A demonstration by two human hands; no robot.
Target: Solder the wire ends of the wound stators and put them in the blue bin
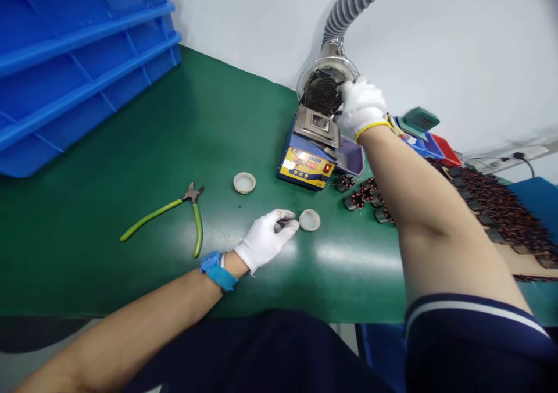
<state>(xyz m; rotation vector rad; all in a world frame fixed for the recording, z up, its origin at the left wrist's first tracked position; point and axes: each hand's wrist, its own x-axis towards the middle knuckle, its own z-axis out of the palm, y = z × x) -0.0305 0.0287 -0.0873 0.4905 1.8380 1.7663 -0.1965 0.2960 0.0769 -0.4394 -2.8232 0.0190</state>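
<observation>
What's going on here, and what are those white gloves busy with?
A person in white gloves is working at a green table. The right hand is up at the back of the little blue-and-yellow machine, by a black spiral; I can't tell what it holds. The left hand is low over the table, its fingertips beside a small round dish. A second dish and green-handled cutters, their handles spread, lie to the left.

The left hand [267, 239] wears a thin white glove [257, 246], greyish at the fingers [285, 214], above a bright blue wrist strap [221, 274] and a narrow pale band [222, 260]. The right hand [362, 103] has a white glove [365, 109] with a yellow-edged cuff [372, 127]. The short navy sleeve [471, 340] carries a white stripe [475, 307].
</observation>
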